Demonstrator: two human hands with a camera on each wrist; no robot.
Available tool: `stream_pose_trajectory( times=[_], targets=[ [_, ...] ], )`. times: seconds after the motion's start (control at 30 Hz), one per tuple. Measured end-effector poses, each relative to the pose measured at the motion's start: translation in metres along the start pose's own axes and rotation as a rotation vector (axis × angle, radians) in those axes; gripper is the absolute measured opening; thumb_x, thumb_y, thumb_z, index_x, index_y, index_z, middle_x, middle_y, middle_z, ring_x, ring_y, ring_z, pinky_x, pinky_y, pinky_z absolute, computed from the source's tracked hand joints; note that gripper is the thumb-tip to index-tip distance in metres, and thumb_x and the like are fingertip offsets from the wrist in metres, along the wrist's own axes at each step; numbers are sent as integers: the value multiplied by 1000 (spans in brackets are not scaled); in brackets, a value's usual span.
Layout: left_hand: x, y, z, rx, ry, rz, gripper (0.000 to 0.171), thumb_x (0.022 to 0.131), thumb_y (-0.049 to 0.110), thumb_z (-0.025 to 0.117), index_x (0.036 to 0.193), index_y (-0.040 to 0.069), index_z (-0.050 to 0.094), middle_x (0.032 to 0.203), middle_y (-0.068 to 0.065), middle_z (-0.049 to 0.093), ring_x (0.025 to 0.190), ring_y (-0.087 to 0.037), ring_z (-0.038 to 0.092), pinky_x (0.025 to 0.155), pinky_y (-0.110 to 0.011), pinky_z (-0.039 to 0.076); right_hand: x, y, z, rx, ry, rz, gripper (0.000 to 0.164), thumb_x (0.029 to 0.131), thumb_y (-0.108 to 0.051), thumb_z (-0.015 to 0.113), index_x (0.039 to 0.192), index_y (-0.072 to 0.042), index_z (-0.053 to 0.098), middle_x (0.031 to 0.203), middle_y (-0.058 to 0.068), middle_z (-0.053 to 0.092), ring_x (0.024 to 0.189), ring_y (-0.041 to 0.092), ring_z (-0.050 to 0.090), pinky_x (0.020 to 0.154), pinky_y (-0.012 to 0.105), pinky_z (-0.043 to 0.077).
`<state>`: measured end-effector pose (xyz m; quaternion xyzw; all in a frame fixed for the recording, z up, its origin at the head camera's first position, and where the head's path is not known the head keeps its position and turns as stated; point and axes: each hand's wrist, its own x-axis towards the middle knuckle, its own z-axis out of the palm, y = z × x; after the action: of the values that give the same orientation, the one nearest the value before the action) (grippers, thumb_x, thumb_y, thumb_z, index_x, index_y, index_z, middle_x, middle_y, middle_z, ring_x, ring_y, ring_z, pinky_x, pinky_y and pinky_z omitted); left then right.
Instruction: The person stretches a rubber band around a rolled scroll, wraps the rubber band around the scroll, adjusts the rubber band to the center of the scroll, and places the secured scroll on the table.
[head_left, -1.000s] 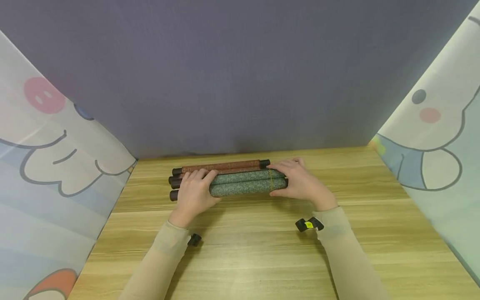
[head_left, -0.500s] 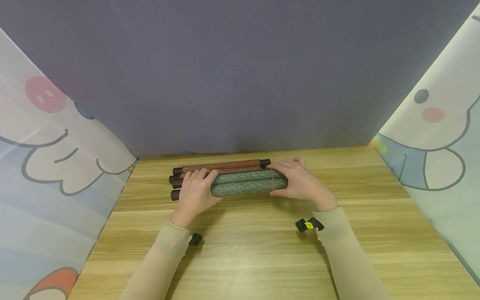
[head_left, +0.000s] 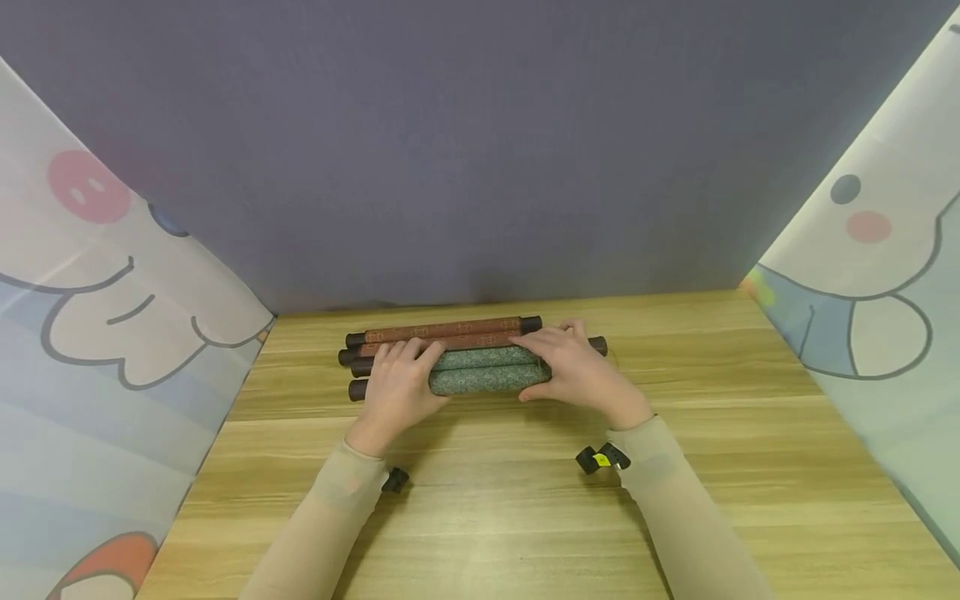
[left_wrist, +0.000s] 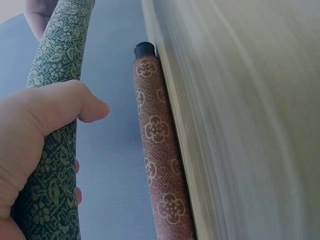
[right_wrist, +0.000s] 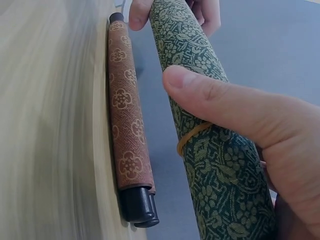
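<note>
I see the left hand (head_left: 397, 390) and right hand (head_left: 579, 370) gripping green flower-patterned rolls (head_left: 483, 380), reddish rolls (head_left: 442, 330) just beyond their grip

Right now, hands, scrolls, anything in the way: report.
Left hand and right hand gripping green scrolls. Green scrolls held above table. Reddish-brown scrolls lie beyond, possibly in the way.

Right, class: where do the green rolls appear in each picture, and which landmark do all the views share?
Head: two green rolls, below centre, between left hand and right hand.
Left wrist: one green roll, along the left side.
Right wrist: one, slanting from top centre to lower right.
Shared landmark: a red-brown patterned roll.
</note>
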<state>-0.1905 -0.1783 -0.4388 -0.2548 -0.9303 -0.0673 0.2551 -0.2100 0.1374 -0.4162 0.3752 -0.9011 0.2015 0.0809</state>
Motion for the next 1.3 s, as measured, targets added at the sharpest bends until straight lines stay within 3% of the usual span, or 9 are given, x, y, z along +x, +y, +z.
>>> stream_pose_trajectory(
  times=[0.4, 0.53, 0.63, 0.93, 1.3],
  targets=[
    [-1, 0, 0, -7, 12, 14, 91, 54, 40, 112, 131, 13, 74, 113, -15, 75, 97, -38, 72, 88, -56, 55, -2, 1, -3, 8, -5, 6, 95, 73, -41, 103, 153, -9, 63, 144, 10, 70, 131, 31, 65, 110, 58, 36],
    [-2, -1, 0, -5, 12, 5, 89, 54, 40, 112, 131, 13, 75, 113, -15, 75, 98, -38, 72, 88, -56, 55, -4, 3, -6, 28, -10, 26, 94, 73, -41, 103, 153, -9, 63, 146, 11, 67, 134, 35, 63, 115, 64, 39],
    [-2, -2, 1, -2, 10, -3, 88, 56, 39, 111, 131, 13, 75, 113, -15, 75, 98, -38, 72, 87, -55, 55, -5, 5, -7, 40, -21, 37, 95, 74, -41, 103, 153, -6, 63, 147, 13, 66, 136, 37, 62, 118, 69, 37],
    [-3, -3, 2, 12, 11, -5, 86, 57, 40, 111, 131, 13, 76, 113, -14, 75, 98, -37, 72, 88, -54, 55, -6, 11, -9, 68, -41, 81, 98, 74, -42, 103, 155, -7, 60, 153, 15, 63, 142, 40, 58, 122, 69, 32],
    [-1, -4, 1, 3, 8, -14, 91, 55, 40, 112, 133, 12, 74, 115, -15, 75, 98, -38, 72, 89, -57, 55, -16, 30, -19, 54, -6, 129, 102, 71, -45, 103, 156, -9, 59, 156, 18, 59, 142, 41, 56, 119, 63, 28]
  ],
)
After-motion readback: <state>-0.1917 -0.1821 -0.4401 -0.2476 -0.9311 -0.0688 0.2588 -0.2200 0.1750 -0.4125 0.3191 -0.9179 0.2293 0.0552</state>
